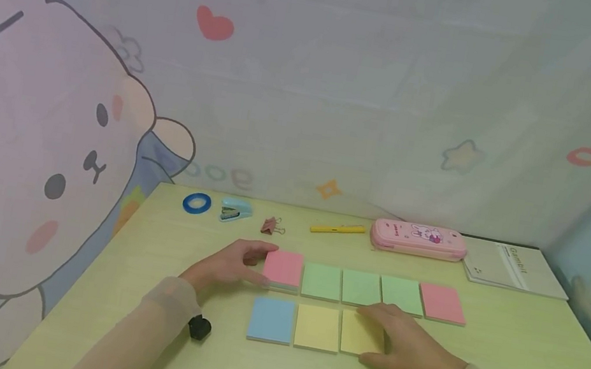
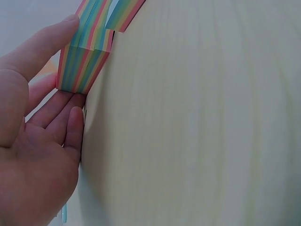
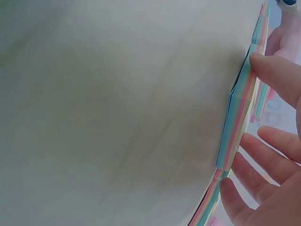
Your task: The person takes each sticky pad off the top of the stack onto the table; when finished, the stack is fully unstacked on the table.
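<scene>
My left hand (image 1: 229, 262) grips a pink-topped stack of sticky notes (image 1: 283, 269) at the left end of the back row, thumb on its near side and fingers behind. In the left wrist view this stack (image 2: 82, 63) is thick, with many coloured layers. My right hand (image 1: 409, 344) spans the rightmost yellow sticky note pad (image 1: 359, 333) in the front row, thumb at its near edge and index finger by its far edge. Striped pad edges (image 3: 237, 113) show beside that thumb in the right wrist view. Left of this pad lie another yellow pad (image 1: 317, 328) and a blue pad (image 1: 271, 320).
Three green pads (image 1: 360, 288) and a pink pad (image 1: 442, 303) continue the back row. Behind them lie blue tape (image 1: 188, 206), a stapler (image 1: 236, 210), a binder clip (image 1: 270, 226), a yellow pen (image 1: 337, 229), a pink pencil case (image 1: 417, 241) and a notebook (image 1: 516, 271).
</scene>
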{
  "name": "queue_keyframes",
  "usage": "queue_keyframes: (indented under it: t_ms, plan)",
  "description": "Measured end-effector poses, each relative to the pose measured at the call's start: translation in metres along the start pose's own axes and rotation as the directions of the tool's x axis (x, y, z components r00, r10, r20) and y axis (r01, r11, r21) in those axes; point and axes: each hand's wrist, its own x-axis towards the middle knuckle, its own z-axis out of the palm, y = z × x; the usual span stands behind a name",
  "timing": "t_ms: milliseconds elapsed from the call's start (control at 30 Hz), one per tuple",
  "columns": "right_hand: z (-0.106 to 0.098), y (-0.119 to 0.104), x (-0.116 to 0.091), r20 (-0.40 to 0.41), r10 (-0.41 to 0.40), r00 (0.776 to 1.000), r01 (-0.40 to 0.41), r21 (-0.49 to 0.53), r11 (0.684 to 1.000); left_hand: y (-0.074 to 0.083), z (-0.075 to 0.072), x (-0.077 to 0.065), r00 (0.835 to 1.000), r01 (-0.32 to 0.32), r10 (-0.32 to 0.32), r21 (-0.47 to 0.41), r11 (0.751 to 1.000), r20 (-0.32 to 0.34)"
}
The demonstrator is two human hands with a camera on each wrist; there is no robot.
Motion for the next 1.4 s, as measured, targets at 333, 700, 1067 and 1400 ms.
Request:
queue_keyframes:
  t_ms: [333,700,1067,1400]
  plan:
    - [-0.003,-0.003,0.002,0.009,-0.004,1.0,0.004,-0.005,1.0,-0.001,0.0,-0.001,1.0,0.012,-0.012,-0.016,1.0,-0.01]
    - [0.0,0.0,0.001,0.003,-0.016,1.0,0.016,0.004,1.0,-0.004,0.001,-0.001,1.0,-0.005,0.005,-0.022,1.0,-0.003]
    - [-0.005,-0.003,0.005,-0.011,-0.002,1.0,0.002,0.003,1.0,0.0,0.001,-0.002,1.0,-0.009,0.009,-0.024,1.0,0.002]
    - [-0.013,-0.022,0.061,-0.076,-0.021,0.997,0.032,0.142,0.989,-0.002,0.001,-0.003,0.999,-0.034,0.035,-0.057,0.998,0.016]
